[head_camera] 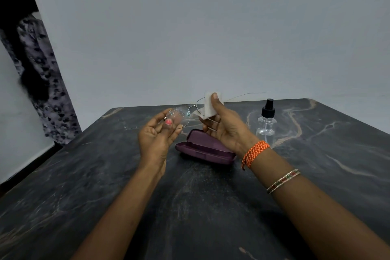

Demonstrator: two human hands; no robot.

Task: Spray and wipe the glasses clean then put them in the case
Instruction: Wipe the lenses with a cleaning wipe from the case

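In the head view, the glasses (179,116) are held up above the desk (105,186), between the person and the open case (205,150). The left hand (157,135) grips the outer rim of one lens, its fingers (168,122) pinched narrowly on the frame. The right hand (225,126) holds a folded white cloth (211,105) closed around the other lens, thumb on the near face and the remaining fingers behind.

The wiping step is judged to be in hand: fine droplets appear to speckle the lens nearest the left hand, so spraying seems done and that lens not yet wiped. The next move is thought to call for a light rub on both faces, a firm hold on the thin wire frame, then a shift of the cloth to the speckled lens.

The case lies on the desk with its lid raised; nothing can be seen inside it. The clear spray bottle (266,124) stands upright near the case, beyond the right wrist; it looks almost empty, though its level cannot be told for certain.
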